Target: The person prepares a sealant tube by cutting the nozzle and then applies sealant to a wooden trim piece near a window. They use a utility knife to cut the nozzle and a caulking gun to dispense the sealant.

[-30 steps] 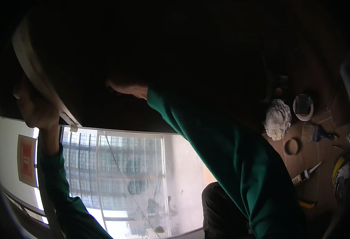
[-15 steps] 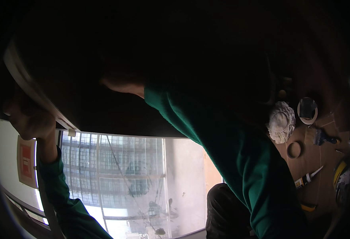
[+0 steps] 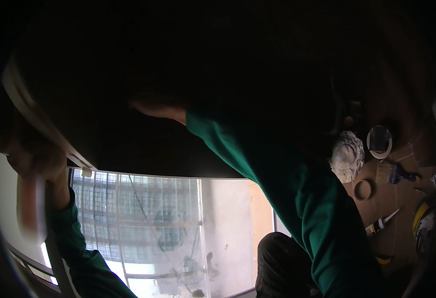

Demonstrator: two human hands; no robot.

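Note:
A large dark surface fills the upper view, with a pale edge strip bent down its left side. My left hand is at the lower outer side of that strip, smeared and shadowed, so its grip is unclear. Just below it is a blurred pale shape with a reddish middle. My right hand reaches up against or close to the dark surface, its fingertips lost in shadow. Both arms wear green sleeves.
Below lies a bright window. On the wooden floor at right are a crumpled white cloth, an oval container, a brush, a tape ring, a sealant tube and a yellow-and-black item. My knee shows below.
My left hand has moved down and slightly left and is more blurred. The red-centred sign seen earlier below it now appears as a blurred shape. My right hand has barely moved.

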